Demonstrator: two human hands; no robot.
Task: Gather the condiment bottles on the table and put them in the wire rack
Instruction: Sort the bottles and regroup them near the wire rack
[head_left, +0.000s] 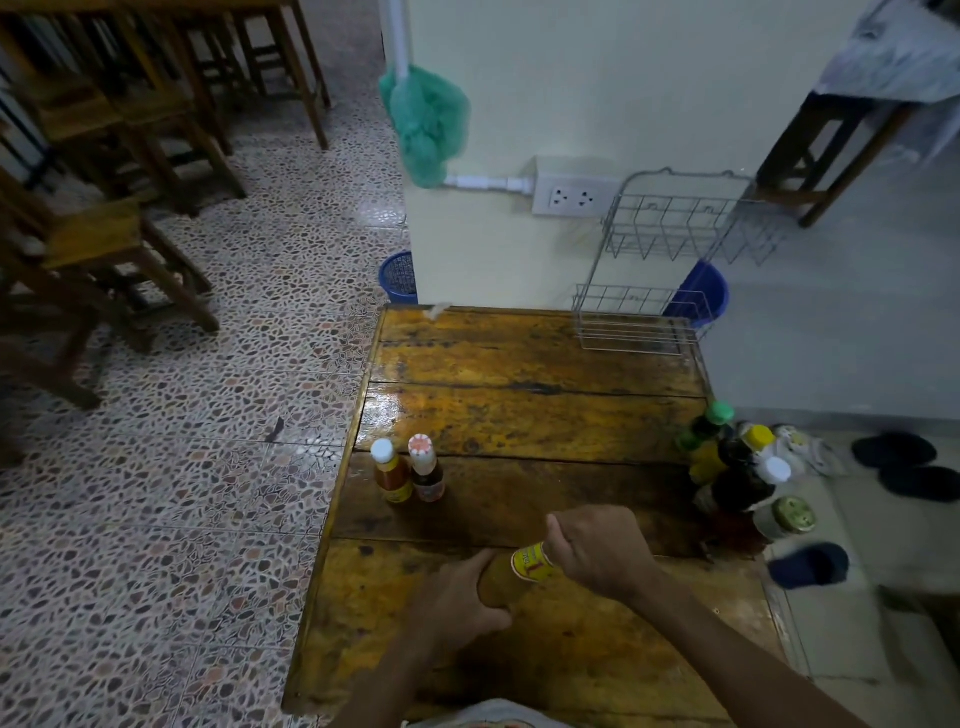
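Both hands hold one amber bottle (511, 574) with a yellow label, tilted over the near part of the wooden table (519, 415). My left hand (457, 597) wraps its lower body. My right hand (597, 551) is closed over its top, hiding the cap. Two small sauce bottles (410, 475) with a white cap and a red-and-white cap stand upright at the table's left. A cluster of several bottles and a jar (737, 467) crowds the right edge. The two-tier wire rack (670, 265) stands with nothing in it at the far right corner.
A wall with a socket (571, 195) rises behind the table. Blue baskets (399, 278) sit on the floor beside it. Wooden chairs (104, 244) fill the left side over the terrazzo floor. Sandals (904, 465) lie on the floor at right.
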